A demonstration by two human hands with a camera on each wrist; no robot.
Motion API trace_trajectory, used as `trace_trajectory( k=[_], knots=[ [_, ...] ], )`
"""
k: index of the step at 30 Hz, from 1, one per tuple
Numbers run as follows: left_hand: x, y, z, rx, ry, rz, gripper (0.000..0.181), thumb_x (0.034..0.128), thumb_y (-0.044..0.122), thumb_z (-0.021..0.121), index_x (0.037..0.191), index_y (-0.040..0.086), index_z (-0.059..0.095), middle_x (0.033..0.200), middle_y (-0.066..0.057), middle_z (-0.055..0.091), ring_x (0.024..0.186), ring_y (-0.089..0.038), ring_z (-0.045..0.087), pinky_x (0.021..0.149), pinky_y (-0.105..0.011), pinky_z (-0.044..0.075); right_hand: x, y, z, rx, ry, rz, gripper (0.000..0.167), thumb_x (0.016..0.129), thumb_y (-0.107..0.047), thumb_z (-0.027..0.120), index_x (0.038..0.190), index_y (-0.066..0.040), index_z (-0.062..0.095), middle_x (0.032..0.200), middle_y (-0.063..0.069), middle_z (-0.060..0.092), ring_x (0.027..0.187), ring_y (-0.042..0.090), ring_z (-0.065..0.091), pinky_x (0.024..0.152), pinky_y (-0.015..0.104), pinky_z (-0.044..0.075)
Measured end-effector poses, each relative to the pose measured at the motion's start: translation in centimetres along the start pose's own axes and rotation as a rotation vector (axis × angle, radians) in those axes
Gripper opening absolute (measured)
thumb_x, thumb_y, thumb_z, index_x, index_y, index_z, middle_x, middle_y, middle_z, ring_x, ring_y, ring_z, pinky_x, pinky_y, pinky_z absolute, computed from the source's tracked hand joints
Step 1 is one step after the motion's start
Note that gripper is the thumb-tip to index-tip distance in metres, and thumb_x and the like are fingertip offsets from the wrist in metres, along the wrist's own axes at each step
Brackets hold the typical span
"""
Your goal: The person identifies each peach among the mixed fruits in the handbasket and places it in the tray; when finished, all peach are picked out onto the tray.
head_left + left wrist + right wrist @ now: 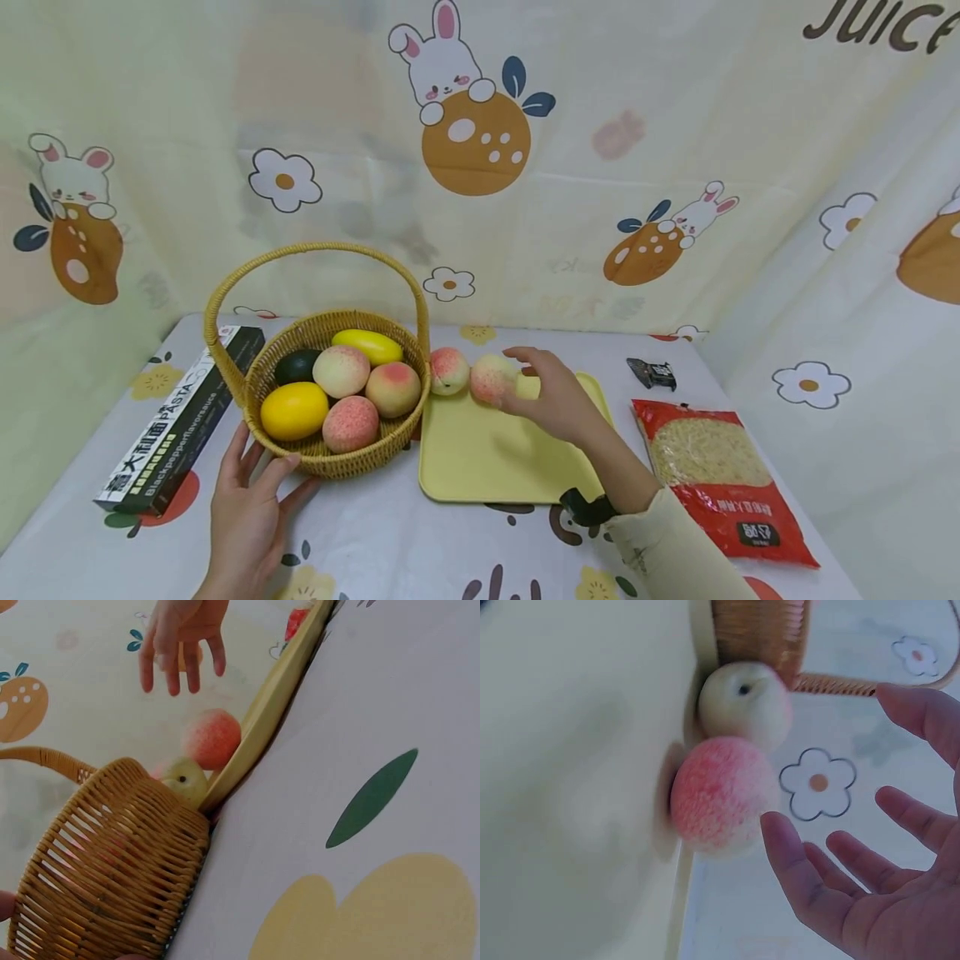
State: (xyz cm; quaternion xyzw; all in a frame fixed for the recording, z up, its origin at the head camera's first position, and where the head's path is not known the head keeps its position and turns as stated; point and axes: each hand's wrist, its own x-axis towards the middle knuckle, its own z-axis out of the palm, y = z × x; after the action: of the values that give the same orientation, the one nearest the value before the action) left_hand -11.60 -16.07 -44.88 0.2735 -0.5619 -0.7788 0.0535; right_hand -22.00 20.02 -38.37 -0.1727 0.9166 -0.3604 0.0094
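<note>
A yellow wicker basket (337,467) with a tall arched handle holds several fruits, among them peaches (341,372), a yellow lemon-like fruit (295,411) and a dark green fruit (297,367). My left hand (251,508) rests against the basket's near-left side, fingers spread; the left wrist view shows only fingertips. On a pale yellow tray (510,458), a pink-and-cream peach (491,379) sits beside another peach (448,372) next to the basket. My right hand (551,396) hovers at the first peach's right, fingers parted around space; contact cannot be told in the right wrist view (724,796).
A black-and-white pasta box (180,417) lies left of the basket. At the right are a red bag of pasta (723,475) and a small black packet (651,373). A patterned cloth (360,550) covers the table, and a printed curtain (330,108) hangs behind.
</note>
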Motion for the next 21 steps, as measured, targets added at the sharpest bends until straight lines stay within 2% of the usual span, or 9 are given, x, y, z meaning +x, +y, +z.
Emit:
trace_trajectory(
  k=[4,8,13,17,21],
  knots=[
    [0.0,0.0,0.1,0.001,0.004,0.002,0.093,0.1030,0.006,0.059,0.166,0.053,0.009,0.180,-0.001,0.005,0.158,-0.040,0.032,0.103,-0.060,0.056,-1.4,-0.6,0.3,0.072,-0.007,0.032,0.071,0.091,-0.035,0.082,0.152,-0.016,0.053,0.154,0.016,0.056,0.132,0.038,0.063,0.099,0.056,0.060],
    [0.0,0.0,0.0,0.000,-0.001,0.005,0.092,0.1034,0.006,0.058,0.166,0.053,0.009,0.180,-0.001,0.005,0.157,-0.039,0.032,0.102,-0.059,0.057,-2.3,-1.4,0.9,0.173,-0.047,0.028,0.067,0.092,-0.034,0.082,0.151,-0.018,0.054,0.152,0.011,0.059,0.129,0.034,0.065,0.090,0.045,0.061],
    [0.1,0.0,-0.1,-0.001,-0.005,0.012,0.092,0.1035,0.007,0.058,0.166,0.052,0.008,0.180,-0.001,0.006,0.158,-0.039,0.031,0.102,-0.062,0.055,-2.7,-3.0,1.9,0.265,-0.068,0.004,0.058,0.091,-0.033,0.084,0.142,-0.022,0.060,0.145,0.002,0.063,0.126,0.027,0.066,0.092,0.039,0.061],
    [0.0,-0.1,-0.1,-0.004,-0.007,0.018,0.091,0.1035,0.006,0.058,0.166,0.051,0.010,0.180,-0.001,0.007,0.157,-0.039,0.031,0.103,-0.063,0.055,-2.7,-4.6,2.8,0.276,-0.069,-0.047,0.054,0.090,-0.030,0.085,0.139,-0.022,0.062,0.140,-0.001,0.065,0.124,0.024,0.067,0.093,0.036,0.063],
    [0.0,-0.1,-0.2,-0.011,-0.013,0.023,0.090,0.1035,0.005,0.057,0.166,0.052,0.012,0.180,-0.002,0.009,0.157,-0.038,0.032,0.104,-0.064,0.055,-2.2,-6.3,3.9,0.253,-0.079,-0.142,0.054,0.090,-0.025,0.085,0.139,-0.017,0.063,0.140,0.003,0.065,0.121,0.026,0.067,0.089,0.034,0.064]
  ],
)
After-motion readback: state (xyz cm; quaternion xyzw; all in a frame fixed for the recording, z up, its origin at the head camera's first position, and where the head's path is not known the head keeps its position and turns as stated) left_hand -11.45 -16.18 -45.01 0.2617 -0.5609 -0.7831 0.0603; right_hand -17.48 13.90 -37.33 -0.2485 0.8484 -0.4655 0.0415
